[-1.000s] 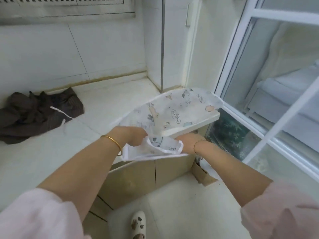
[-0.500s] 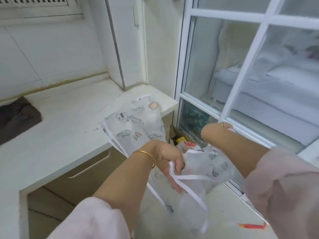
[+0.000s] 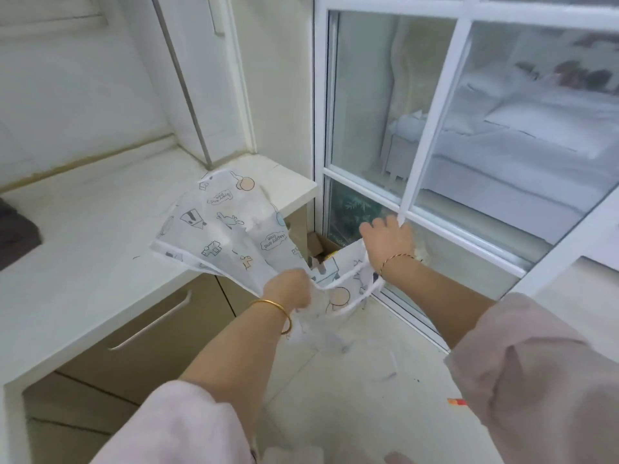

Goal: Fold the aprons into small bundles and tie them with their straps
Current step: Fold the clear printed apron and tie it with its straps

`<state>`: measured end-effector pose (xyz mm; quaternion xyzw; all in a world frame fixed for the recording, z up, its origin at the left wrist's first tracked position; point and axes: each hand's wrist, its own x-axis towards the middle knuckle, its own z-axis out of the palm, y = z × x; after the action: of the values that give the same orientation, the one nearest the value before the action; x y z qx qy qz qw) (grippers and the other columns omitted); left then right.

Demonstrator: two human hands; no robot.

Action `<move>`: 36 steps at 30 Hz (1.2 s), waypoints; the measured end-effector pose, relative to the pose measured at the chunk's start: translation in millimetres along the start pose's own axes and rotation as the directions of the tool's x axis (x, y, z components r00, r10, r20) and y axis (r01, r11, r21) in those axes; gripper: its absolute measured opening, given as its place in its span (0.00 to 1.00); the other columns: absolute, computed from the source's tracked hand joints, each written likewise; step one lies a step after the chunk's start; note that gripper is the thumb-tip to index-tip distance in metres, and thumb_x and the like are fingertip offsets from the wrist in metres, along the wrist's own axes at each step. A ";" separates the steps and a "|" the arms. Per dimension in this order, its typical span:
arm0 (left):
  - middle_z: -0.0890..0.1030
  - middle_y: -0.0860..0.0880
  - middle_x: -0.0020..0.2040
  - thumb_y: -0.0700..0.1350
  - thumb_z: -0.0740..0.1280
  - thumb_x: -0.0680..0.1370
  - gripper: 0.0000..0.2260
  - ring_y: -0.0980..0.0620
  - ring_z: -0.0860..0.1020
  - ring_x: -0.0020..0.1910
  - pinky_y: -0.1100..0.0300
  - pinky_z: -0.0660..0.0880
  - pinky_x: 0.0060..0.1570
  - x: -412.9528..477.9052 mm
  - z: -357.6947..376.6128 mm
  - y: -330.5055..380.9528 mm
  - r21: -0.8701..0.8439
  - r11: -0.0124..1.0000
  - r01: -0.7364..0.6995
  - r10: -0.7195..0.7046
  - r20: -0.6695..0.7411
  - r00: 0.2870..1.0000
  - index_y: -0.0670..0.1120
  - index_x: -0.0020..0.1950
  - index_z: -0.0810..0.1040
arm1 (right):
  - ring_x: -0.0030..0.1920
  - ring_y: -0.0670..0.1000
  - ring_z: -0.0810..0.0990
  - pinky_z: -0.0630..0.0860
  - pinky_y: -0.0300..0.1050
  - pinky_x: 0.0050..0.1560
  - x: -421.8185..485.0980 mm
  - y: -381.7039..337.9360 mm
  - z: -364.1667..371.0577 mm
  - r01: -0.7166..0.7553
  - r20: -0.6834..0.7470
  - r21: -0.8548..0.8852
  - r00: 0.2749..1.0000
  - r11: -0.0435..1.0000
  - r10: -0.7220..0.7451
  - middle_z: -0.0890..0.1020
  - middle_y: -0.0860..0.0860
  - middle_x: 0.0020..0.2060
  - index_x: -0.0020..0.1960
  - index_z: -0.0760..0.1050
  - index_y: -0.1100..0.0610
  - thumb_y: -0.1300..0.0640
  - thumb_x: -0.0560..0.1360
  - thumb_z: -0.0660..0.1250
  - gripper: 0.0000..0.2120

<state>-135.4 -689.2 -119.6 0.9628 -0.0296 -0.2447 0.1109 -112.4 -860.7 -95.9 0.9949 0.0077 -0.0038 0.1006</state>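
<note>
Head: cartoon-print apron point(image 3: 227, 226), w/ white straps point(image 3: 348, 279)

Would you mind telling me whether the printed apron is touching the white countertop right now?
Touching. In the head view, the upper part of the printed apron lies draped on the white countertop near its corner.
</note>
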 end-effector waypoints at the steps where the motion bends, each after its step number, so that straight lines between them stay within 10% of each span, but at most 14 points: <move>1: 0.76 0.43 0.53 0.37 0.59 0.77 0.12 0.44 0.76 0.51 0.54 0.73 0.48 1.7 -2.6 -7.0 0.091 0.996 0.025 -0.017 -0.093 0.996 0.40 0.60 0.71 | 0.57 0.57 0.70 0.67 0.52 0.55 -6.0 1.2 5.9 0.017 0.027 0.081 0.999 0.997 -0.019 0.75 0.55 0.51 0.59 0.67 0.56 0.69 0.72 0.61 0.18; 7: 0.74 0.42 0.56 0.33 0.56 0.77 0.15 0.42 0.75 0.52 0.53 0.74 0.50 6.3 -11.4 -61.5 0.074 0.985 0.156 -0.130 -0.277 0.952 0.40 0.63 0.70 | 0.36 0.53 0.72 0.72 0.45 0.37 -13.6 -37.8 29.4 0.046 0.187 0.618 0.961 0.784 -0.204 0.72 0.51 0.36 0.44 0.67 0.56 0.61 0.74 0.62 0.04; 12: 0.72 0.40 0.64 0.39 0.63 0.75 0.23 0.41 0.73 0.60 0.52 0.74 0.53 -4.9 -16.4 -111.3 -0.345 0.918 0.193 -0.239 -0.097 0.966 0.44 0.70 0.64 | 0.33 0.50 0.72 0.65 0.38 0.30 -6.6 -74.5 25.2 0.195 0.311 0.485 0.873 0.852 -0.376 0.72 0.48 0.30 0.34 0.69 0.53 0.46 0.71 0.68 0.15; 15: 0.74 0.44 0.60 0.45 0.72 0.71 0.29 0.44 0.74 0.57 0.55 0.73 0.51 -19.5 -6.7 -131.3 -0.062 0.973 0.223 -0.224 -0.017 0.974 0.42 0.68 0.64 | 0.31 0.50 0.69 0.65 0.39 0.31 -1.3 -101.9 22.9 0.210 0.282 0.522 0.872 0.827 -0.400 0.69 0.50 0.27 0.30 0.64 0.55 0.52 0.74 0.66 0.18; 20: 0.69 0.41 0.67 0.45 0.58 0.78 0.17 0.38 0.64 0.70 0.43 0.67 0.65 -25.6 18.5 -150.0 0.332 0.924 0.192 -0.210 0.019 0.978 0.46 0.67 0.71 | 0.35 0.51 0.67 0.66 0.39 0.38 -5.7 -127.8 32.6 0.211 0.334 0.599 0.811 0.772 -0.481 0.66 0.49 0.30 0.31 0.59 0.53 0.62 0.76 0.63 0.18; 25: 0.78 0.44 0.51 0.45 0.59 0.78 0.14 0.45 0.75 0.49 0.57 0.72 0.50 -44.8 66.6 -98.5 0.200 0.980 -0.003 -0.083 0.421 0.903 0.42 0.60 0.74 | 0.31 0.52 0.64 0.68 0.42 0.31 -22.3 -91.7 69.2 0.343 0.714 0.230 0.576 0.911 -0.397 0.69 0.58 0.32 0.37 0.71 0.63 0.69 0.74 0.59 0.08; 29: 0.77 0.37 0.57 0.40 0.60 0.80 0.10 0.45 0.73 0.45 0.61 0.72 0.35 -46.6 97.0 -18.8 0.010 0.997 -0.070 0.040 0.737 0.675 0.36 0.57 0.75 | 0.39 0.52 0.69 0.67 0.40 0.42 -51.4 -24.6 78.7 0.417 0.926 -0.017 0.350 0.909 -0.143 0.72 0.57 0.41 0.52 0.73 0.62 0.56 0.79 0.59 0.10; 32: 0.69 0.35 0.66 0.42 0.59 0.80 0.13 0.35 0.78 0.48 0.52 0.81 0.39 -40.2 96.3 8.3 -0.089 0.964 0.251 -0.048 0.869 0.493 0.36 0.61 0.72 | 0.44 0.53 0.71 0.66 0.43 0.48 -73.4 7.9 97.1 0.276 0.920 -0.078 0.391 0.958 -0.038 0.74 0.56 0.46 0.56 0.72 0.59 0.54 0.77 0.61 0.11; 36: 0.73 0.43 0.66 0.48 0.61 0.79 0.19 0.41 0.76 0.58 0.49 0.73 0.61 -17.5 73.0 -0.4 0.192 0.979 -0.070 -0.059 0.593 0.803 0.43 0.68 0.71 | 0.47 0.54 0.79 0.76 0.46 0.50 -57.6 14.4 124.0 -0.129 0.697 0.149 0.717 0.980 -0.012 0.80 0.55 0.46 0.51 0.76 0.58 0.55 0.74 0.63 0.09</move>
<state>-185.8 -701.4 -174.0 0.8431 -0.0909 -0.5299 -0.0030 -170.5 -900.5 -214.0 0.9254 -0.0627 -0.3738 0.0022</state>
